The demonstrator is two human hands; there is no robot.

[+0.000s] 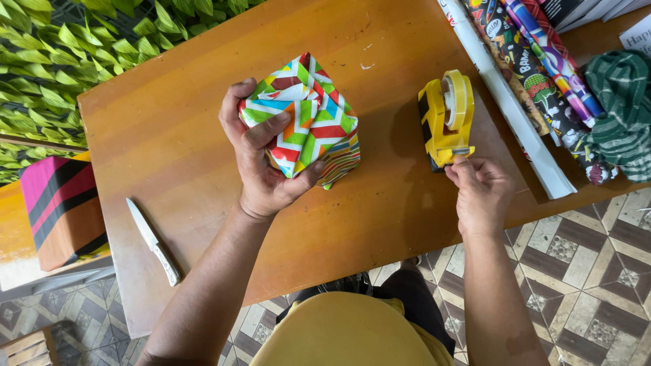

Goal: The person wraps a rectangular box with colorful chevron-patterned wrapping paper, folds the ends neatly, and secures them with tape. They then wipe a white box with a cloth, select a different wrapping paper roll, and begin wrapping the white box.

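The left hand is clasped around a box wrapped in glossy zigzag-patterned paper of red, green, orange, blue and white, thumb and fingers pressing down the folded flaps on its upper face while the palm supports the near side. The box is held just above or on the brown wooden table, near the table's middle. The right hand pinches with thumb and forefinger at the front edge of a yellow plastic tape dispenser with a pale roll of clear tape, which stands on the table just to the right of the wrapped box. Farther out, to the left near the table's edge, lies a small knife with a white handle. Along the right side lie several rolls of printed wrapping paper, and beside them a dark green striped cloth. Off the left edge sits a box wrapped in pink, black and brown stripes
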